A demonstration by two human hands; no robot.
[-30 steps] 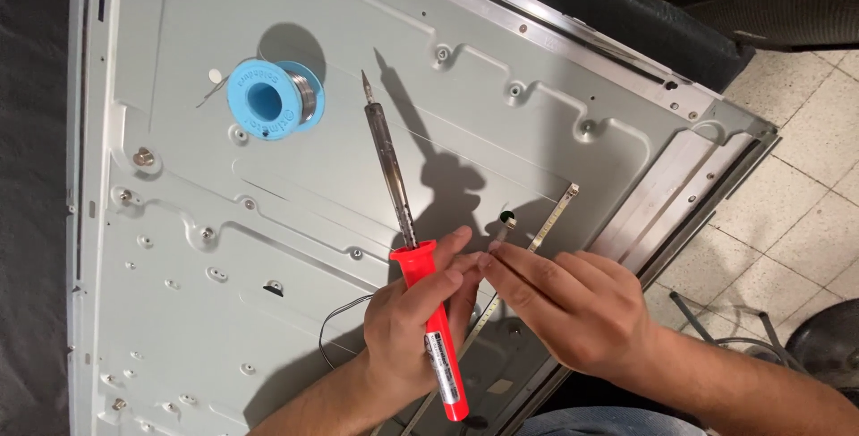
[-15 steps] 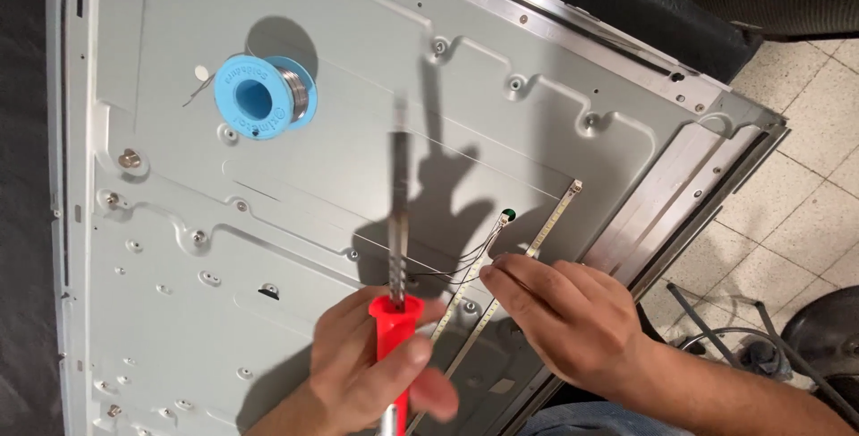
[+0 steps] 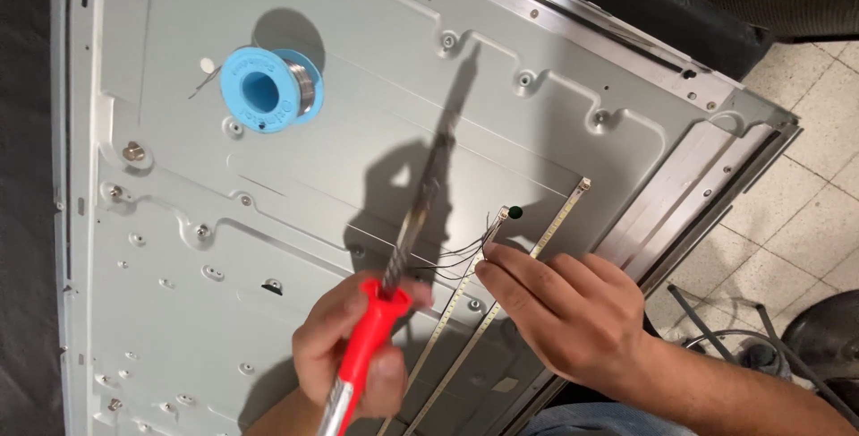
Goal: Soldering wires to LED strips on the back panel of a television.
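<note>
Near the lower right edge of the panel: both hands work over the grey metal back panel (image 3: 376,114), which fills most of the view and carries everything here.
Left hand: the left hand (image 3: 358,360) has its fingers closed around the red handle of a soldering iron (image 3: 394,311).
Right hand: the right hand (image 3: 573,315) lies flat, fingers closed down on two thin LED strips (image 3: 501,297), the fingertips pressing just beside the strips' upper ends.
Iron, direction: its long axis runs from the handle at the bottom of the view up and slightly right — the shaft is motion-blurred, so I cannot tell where exactly the tip sits; it appears raised off the panel, not touching the strips.
Strips, direction: the long axis runs diagonally, from the panel's lower edge up toward its right edge, the longer strip ending in a small connector.
Wires: thin dark wires (image 3: 456,257) trail left from the strip end, near a small dark hole.
Solder: a blue solder spool (image 3: 267,89) rests well apart, toward the panel's upper left corner.
Progress, as I judge it: strips laid and pinned, iron in hand — no joint visibly being made yet, so the soldering itself looks still to do.
</note>
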